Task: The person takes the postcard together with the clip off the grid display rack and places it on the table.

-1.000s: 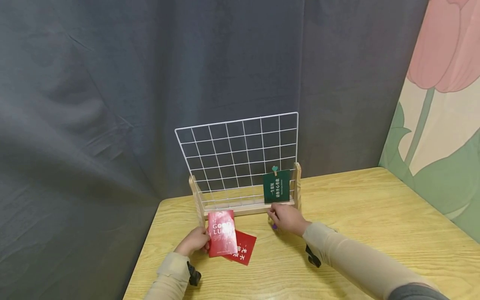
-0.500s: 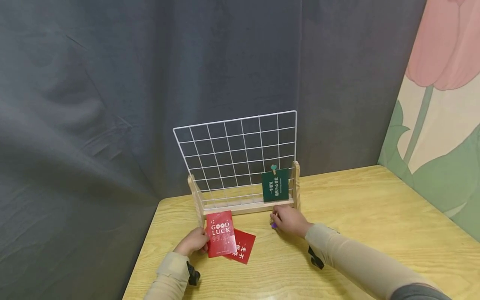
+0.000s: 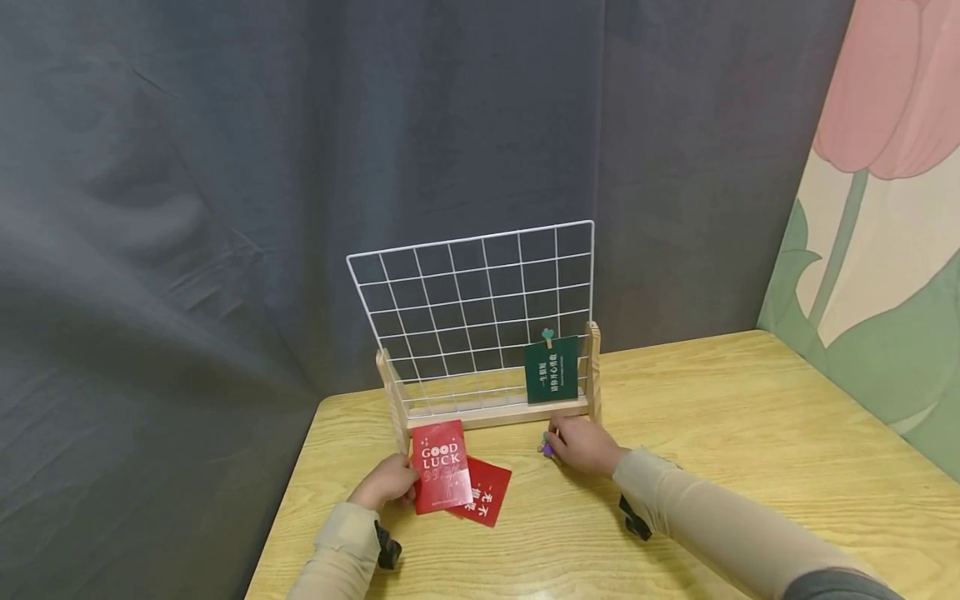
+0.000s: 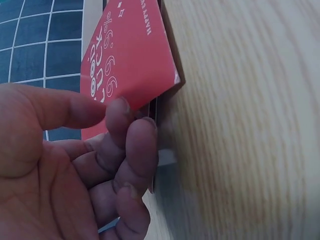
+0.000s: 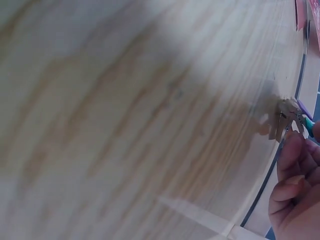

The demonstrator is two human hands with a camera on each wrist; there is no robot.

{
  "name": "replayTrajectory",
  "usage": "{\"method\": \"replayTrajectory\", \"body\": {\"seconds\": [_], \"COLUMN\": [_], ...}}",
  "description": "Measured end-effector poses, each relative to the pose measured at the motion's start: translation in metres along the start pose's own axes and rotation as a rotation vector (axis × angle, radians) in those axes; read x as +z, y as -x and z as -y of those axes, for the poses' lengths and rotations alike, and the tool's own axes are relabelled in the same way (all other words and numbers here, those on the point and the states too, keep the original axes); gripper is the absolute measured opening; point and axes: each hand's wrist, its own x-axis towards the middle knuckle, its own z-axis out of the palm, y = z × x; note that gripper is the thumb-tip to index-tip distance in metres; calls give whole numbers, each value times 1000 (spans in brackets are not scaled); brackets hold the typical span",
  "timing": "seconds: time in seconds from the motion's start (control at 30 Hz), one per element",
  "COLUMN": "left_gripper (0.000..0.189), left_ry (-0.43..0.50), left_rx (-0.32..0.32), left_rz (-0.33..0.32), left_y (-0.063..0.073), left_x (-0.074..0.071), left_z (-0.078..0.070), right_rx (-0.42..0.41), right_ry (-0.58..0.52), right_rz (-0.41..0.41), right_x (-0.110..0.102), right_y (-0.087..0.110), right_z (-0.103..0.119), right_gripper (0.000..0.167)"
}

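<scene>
My left hand [image 3: 388, 483] pinches the left edge of a red "GOOD LUCK" card [image 3: 441, 467], held tilted up over the table. In the left wrist view, thumb and fingertips meet at the card's [image 4: 137, 60] edge. Partly under it lies a second red card [image 3: 491, 493]. My right hand [image 3: 583, 444] is low at the table before the rack, pinching a small wooden clothespin [image 5: 295, 117] with teal on it; a purple decoration [image 3: 548, 450] shows beside the fingertips. A green card [image 3: 552, 372] hangs on the rack from a clothespin [image 3: 548, 337] with a teal heart.
The white wire grid rack [image 3: 487, 283] stands behind both hands in a wooden base [image 3: 498, 413]. Wood-grain table [image 3: 720, 417] extends to the right. A dark curtain [image 3: 465, 125] hangs behind, and a tulip-painted panel [image 3: 877, 250] borders the right side.
My right hand has shifted slightly right and down, and more of the purple and teal decorations shows at its fingertips. The held red card has tilted a little, losing glare.
</scene>
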Motion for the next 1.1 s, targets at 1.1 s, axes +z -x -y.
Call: {"method": "replayTrajectory", "body": {"seconds": [1.1], "left_gripper": [35], "left_ry": [-417], "left_rx": [14], "left_rz": [-193], "left_y": [-5], "left_x": [1], "left_z": [-34], "right_rx": [-8], "right_ry": [-11], "right_rz": [-58], "right_x": [-20], "right_y": [-4], "right_z": [-8], "right_gripper": [8]}}
